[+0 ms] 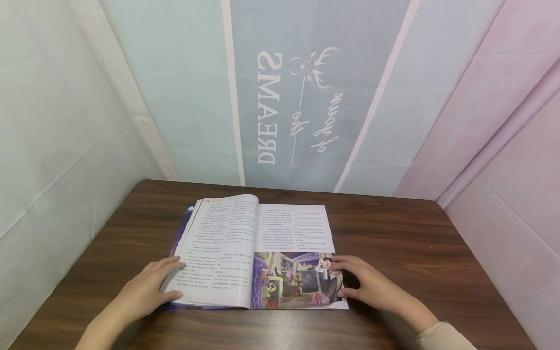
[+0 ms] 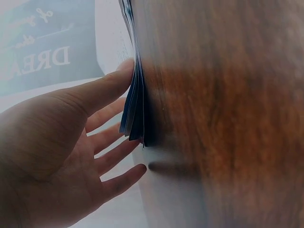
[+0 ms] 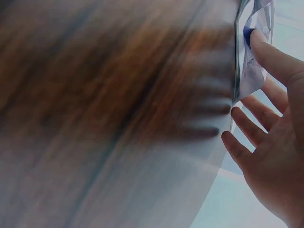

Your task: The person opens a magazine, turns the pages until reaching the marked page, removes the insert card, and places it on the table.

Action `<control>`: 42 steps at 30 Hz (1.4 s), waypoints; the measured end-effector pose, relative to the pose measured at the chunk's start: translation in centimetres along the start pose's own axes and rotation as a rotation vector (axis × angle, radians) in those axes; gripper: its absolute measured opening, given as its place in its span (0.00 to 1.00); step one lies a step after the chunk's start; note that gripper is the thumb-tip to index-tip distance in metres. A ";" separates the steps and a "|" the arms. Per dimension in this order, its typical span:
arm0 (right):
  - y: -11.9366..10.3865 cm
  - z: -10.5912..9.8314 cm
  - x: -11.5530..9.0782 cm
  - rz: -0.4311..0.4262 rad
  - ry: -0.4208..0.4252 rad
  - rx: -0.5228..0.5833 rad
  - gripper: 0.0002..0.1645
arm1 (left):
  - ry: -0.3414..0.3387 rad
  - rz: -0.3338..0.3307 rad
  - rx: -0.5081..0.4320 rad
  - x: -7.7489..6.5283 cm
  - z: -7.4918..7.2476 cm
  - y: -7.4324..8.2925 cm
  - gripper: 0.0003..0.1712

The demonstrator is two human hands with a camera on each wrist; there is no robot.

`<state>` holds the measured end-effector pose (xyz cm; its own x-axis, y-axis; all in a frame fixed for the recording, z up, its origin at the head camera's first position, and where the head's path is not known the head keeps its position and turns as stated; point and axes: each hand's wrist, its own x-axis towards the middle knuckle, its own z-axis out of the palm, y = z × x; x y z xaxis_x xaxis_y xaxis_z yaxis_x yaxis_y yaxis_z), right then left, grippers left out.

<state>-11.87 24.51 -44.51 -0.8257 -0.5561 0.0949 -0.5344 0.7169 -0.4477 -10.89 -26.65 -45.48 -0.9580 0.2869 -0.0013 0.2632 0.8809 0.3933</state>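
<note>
An open magazine (image 1: 223,243) lies on the table, its left stack of pages thick and bowed up toward the spine. Printed text fills the left page; the right page (image 1: 290,226) has text above a colourful cartoon picture (image 1: 297,282). At the left edge, my left hand (image 1: 150,282) rests with fingers spread and thumb at the lower corner. In the left wrist view, the thumb touches the fanned page edges (image 2: 135,107). My right hand (image 1: 363,282) touches the right edge beside the picture, fingers loosely extended. Its thumb lies against a slightly lifted page corner (image 3: 251,85) in the right wrist view.
The dark wood-grain table (image 1: 393,233) extends around the magazine on all sides. Behind it hangs a blue-grey cloth (image 1: 306,97) with mirrored lettering and a deer drawing. Pale fabric walls (image 1: 57,121) stand at both sides.
</note>
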 end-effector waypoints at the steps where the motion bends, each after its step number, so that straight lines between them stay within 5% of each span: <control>1: 0.0 -0.1 0.1 0.002 0.003 0.000 0.28 | -0.001 0.000 0.001 0.0 0.0 0.0 0.39; 11: -0.5 -0.8 1.2 -0.032 0.095 0.026 0.26 | -0.010 0.003 0.014 0.1 -0.3 0.6 0.38; 18: -1.3 -1.3 2.0 -0.112 0.205 0.042 0.26 | -0.005 0.019 -0.064 0.5 -0.7 3.4 0.35; 24: -2.3 -2.0 3.2 -0.160 0.281 0.087 0.26 | 0.061 0.101 -0.106 1.2 -0.5 6.2 0.29; 34: -5.1 -3.4 5.7 -0.167 0.285 0.126 0.23 | 0.150 0.251 -0.110 3.3 0.4 9.9 0.22; 42: -7.8 -4.1 7.3 -0.182 0.304 0.135 0.22 | 0.183 0.373 -0.293 4.2 -0.3 13.7 0.24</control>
<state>-14.47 16.61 -36.71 -0.7465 -0.5042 0.4342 -0.6651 0.5453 -0.5102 -11.38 -13.52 -39.84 -0.8161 0.4680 0.3390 0.5732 0.5812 0.5776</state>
